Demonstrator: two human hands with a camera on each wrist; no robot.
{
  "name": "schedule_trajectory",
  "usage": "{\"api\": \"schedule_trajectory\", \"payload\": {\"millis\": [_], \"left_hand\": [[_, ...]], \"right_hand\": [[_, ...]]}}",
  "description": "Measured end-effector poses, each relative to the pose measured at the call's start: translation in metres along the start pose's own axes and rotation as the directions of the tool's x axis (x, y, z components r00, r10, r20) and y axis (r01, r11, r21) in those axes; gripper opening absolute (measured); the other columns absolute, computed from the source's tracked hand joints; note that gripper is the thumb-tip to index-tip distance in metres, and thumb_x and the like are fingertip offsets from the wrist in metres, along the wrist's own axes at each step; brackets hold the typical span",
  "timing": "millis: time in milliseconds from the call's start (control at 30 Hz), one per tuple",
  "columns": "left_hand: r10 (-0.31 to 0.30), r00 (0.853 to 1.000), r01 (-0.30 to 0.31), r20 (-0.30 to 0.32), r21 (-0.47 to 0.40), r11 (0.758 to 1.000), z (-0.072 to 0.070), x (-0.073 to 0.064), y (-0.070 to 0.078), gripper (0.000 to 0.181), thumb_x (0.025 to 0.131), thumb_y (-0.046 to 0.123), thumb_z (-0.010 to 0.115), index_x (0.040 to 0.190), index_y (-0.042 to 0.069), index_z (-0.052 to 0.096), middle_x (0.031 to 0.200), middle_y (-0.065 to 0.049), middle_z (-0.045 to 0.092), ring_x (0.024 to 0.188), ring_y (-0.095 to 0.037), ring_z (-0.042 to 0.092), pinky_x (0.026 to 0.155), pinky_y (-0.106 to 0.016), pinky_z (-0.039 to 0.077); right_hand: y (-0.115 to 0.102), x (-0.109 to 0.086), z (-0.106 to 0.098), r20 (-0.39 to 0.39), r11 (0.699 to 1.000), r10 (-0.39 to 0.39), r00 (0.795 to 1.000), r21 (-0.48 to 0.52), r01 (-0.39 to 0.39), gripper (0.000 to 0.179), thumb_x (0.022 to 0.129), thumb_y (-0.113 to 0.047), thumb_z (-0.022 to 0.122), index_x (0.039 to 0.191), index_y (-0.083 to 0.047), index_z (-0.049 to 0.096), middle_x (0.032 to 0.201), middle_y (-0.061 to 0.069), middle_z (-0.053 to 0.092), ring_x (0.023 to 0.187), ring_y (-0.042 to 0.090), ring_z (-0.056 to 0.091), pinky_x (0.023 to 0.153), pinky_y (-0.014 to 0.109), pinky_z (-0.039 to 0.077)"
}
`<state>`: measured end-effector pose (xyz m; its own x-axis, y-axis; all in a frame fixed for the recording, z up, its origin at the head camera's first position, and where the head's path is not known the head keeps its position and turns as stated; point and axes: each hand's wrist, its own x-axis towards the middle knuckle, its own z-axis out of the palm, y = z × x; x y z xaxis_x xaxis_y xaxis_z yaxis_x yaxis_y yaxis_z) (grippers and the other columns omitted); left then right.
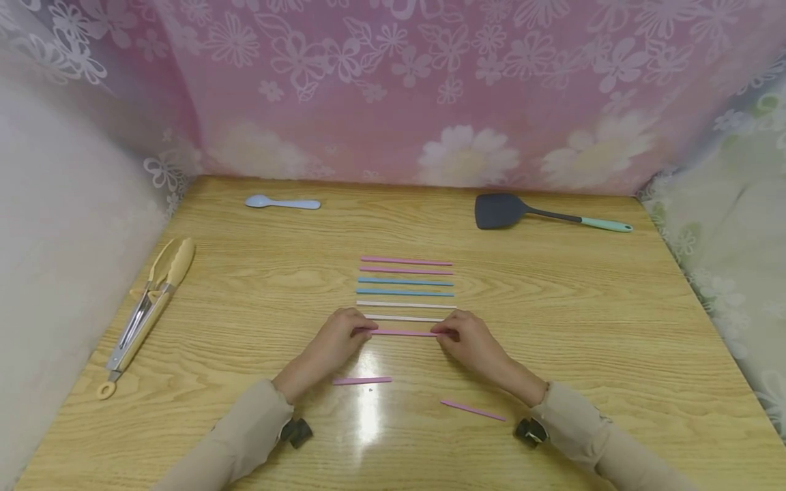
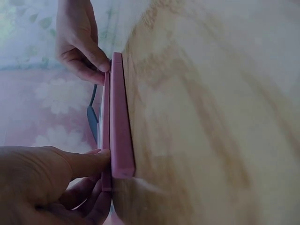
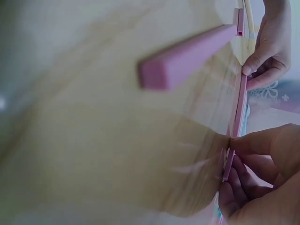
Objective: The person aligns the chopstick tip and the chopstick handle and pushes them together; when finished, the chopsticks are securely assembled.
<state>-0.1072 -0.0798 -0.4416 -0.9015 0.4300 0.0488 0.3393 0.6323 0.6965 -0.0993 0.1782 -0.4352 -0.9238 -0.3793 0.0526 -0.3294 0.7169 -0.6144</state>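
Observation:
A pink chopstick lies crosswise between the two hands, at the near side of a row of chopsticks. My left hand pinches its left end between thumb and fingers. At the other end, my right hand pinches it the same way. Just beyond are white chopsticks, blue chopsticks and pink chopsticks, laid roughly parallel. Nearer the body lie two shorter pink pieces: a thicker stick by the left wrist and a thinner stick by the right.
Yellow-handled tongs lie along the left side of the wooden table. Toward the back are a pale blue spoon and a dark spatula with a green handle. Floral cloth hangs behind the table.

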Motion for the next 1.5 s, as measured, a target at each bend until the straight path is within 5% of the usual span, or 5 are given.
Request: {"api": "schedule_trajectory", "payload": {"millis": [300, 467, 700, 1000, 1500], "left_hand": [[-0.002, 0.997, 0.000, -0.071, -0.032, 0.999, -0.001, -0.008, 0.000, 0.019, 0.083, 0.001, 0.069, 0.102, 0.002, 0.071, 0.097, -0.008, 0.068, 0.094, -0.025, 0.059, 0.087, -0.040, 0.049], [-0.017, 0.994, 0.008, -0.107, -0.088, 0.996, -0.003, -0.019, 0.002, 0.020, 0.085, 0.004, 0.068, 0.105, 0.003, 0.071, 0.099, -0.008, 0.068, 0.097, -0.025, 0.059, 0.090, -0.043, 0.048], [-0.013, 1.000, 0.013, 0.000, -0.180, 0.984, -0.005, -0.037, 0.004, 0.023, 0.092, 0.016, 0.063, 0.113, 0.007, 0.068, 0.109, -0.002, 0.067, 0.104, -0.020, 0.060, 0.092, -0.040, 0.049], [0.001, 0.995, 0.017, 0.101, -0.178, 0.984, -0.004, -0.054, 0.004, 0.029, 0.093, 0.021, 0.062, 0.117, 0.006, 0.067, 0.109, -0.002, 0.069, 0.106, -0.022, 0.062, 0.094, -0.040, 0.048], [0.063, 0.987, -0.036, 0.151, -0.173, 0.984, 0.002, -0.062, 0.003, 0.026, 0.087, 0.013, 0.067, 0.111, 0.003, 0.069, 0.098, 0.000, 0.067, 0.088, -0.013, 0.058, 0.078, -0.025, 0.049]], "right_hand": [[-0.001, -0.008, -0.007, -0.068, 0.999, 0.019, 0.997, 0.047, -0.015, 0.013, 0.082, -0.003, 0.072, 0.095, -0.002, 0.073, 0.087, 0.004, 0.066, 0.085, 0.021, 0.060, 0.076, 0.035, 0.052], [-0.002, -0.018, -0.011, -0.025, 0.993, 0.060, 0.998, 0.104, -0.057, 0.015, 0.084, -0.005, 0.071, 0.099, -0.003, 0.072, 0.089, 0.002, 0.066, 0.085, 0.019, 0.062, 0.077, 0.032, 0.054], [-0.006, -0.041, -0.014, 0.088, 0.984, 0.068, 0.994, 0.159, -0.081, 0.024, 0.087, -0.018, 0.070, 0.104, -0.002, 0.069, 0.095, 0.003, 0.066, 0.086, 0.017, 0.061, 0.077, 0.028, 0.053], [-0.012, -0.068, -0.015, 0.202, 0.979, 0.081, 0.976, 0.168, -0.116, 0.031, 0.085, -0.026, 0.071, 0.107, -0.004, 0.068, 0.097, 0.000, 0.064, 0.087, 0.013, 0.053, 0.076, 0.023, 0.049], [-0.019, -0.083, -0.011, 0.283, 0.964, 0.134, 0.950, 0.186, -0.191, 0.012, 0.079, -0.005, 0.073, 0.091, -0.006, 0.069, 0.076, -0.005, 0.053, 0.064, 0.005, 0.042, 0.054, 0.020, 0.039]]}}
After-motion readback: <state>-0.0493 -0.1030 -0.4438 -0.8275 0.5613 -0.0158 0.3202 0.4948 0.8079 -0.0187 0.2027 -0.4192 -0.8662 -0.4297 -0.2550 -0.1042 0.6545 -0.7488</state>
